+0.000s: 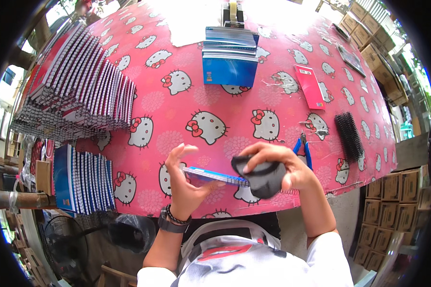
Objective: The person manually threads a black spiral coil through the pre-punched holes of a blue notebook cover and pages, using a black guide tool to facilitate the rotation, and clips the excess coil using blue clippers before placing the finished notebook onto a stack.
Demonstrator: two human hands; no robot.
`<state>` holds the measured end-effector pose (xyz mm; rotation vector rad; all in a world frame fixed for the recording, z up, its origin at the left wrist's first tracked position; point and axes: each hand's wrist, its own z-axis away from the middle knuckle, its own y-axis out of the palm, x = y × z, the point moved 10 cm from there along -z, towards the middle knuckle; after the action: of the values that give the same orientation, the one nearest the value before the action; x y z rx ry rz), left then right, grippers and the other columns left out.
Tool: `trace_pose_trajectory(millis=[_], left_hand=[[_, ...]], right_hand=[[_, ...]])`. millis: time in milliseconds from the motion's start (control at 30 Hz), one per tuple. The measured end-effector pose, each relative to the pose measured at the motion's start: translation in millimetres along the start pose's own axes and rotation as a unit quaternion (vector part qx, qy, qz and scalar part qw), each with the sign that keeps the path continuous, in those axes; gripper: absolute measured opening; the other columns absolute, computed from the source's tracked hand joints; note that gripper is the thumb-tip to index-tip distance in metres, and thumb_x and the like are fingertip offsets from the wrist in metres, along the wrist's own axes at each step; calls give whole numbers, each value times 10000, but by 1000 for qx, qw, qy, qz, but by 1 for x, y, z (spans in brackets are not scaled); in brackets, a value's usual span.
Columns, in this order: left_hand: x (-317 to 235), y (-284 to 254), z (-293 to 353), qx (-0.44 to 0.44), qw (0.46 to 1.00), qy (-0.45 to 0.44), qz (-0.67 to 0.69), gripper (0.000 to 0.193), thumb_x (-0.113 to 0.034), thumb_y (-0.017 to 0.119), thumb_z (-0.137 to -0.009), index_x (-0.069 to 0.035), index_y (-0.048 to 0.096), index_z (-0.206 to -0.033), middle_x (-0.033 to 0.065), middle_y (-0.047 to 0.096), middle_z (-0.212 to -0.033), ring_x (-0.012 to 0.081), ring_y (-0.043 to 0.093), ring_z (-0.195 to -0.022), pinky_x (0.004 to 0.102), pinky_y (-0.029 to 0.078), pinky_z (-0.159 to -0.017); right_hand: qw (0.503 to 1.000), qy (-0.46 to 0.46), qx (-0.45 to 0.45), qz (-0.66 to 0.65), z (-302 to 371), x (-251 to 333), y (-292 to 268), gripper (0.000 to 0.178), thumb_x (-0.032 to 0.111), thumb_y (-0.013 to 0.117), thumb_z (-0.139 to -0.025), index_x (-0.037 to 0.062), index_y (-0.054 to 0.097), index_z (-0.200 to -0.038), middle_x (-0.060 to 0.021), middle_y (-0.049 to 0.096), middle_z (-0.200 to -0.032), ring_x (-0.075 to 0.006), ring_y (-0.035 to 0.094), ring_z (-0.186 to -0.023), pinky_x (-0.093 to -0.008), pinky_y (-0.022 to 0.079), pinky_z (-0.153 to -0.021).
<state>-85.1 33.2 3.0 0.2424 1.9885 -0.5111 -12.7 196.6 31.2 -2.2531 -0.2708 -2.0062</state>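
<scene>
In front of my body a blue spiral notebook (209, 175) is held on edge, seen mostly along its thin side. My left hand (179, 184) grips its left end, thumb along the lower side and the upper fingers raised. My right hand (292, 165) is closed around a dark grey, rounded thing (264, 181) whose kind I cannot make out. That thing covers the notebook's right end; whether they touch is unclear. Blue-handled pliers (302, 149) lie just beyond my right hand.
Tall stacks of red spiral notebooks (81, 79) and a row of blue notebooks (84, 179) stand at left. Ahead are a blue notebook pile (231, 69) and a tape dispenser (233, 19). At right lie black binding coils (349, 136) and a red cover (310, 87); cartons (390, 205) stand beyond.
</scene>
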Motion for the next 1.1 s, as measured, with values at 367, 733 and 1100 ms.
trace_pose_trajectory(millis=[367,733,1100], left_hand=[[34,23,13,110,969,-116,188,452,-71,852,-640,-83,469,-878,17,558,-832,110,556,-811,305,405,-841],[33,22,11,103,973,-95,186,446,-106,863,-641,-73,487,-879,29,564,-820,103,562,-755,250,481,-662],[29,19,14,98,979,-80,159,432,-128,856,-662,-74,486,-878,18,549,-815,93,535,-755,244,459,-656]], right_hand=[[923,109,-83,361,-18,-18,-12,675,605,755,-615,49,679,-992,-163,585,-1118,-282,559,-1036,-363,421,-887],[989,24,38,139,-32,-1,25,495,480,746,-704,64,676,-962,-138,584,-1104,-297,547,-1047,-409,422,-900],[978,16,-47,204,-38,-12,14,546,523,730,-718,82,641,-1026,-160,555,-1134,-320,494,-1133,-433,377,-981]])
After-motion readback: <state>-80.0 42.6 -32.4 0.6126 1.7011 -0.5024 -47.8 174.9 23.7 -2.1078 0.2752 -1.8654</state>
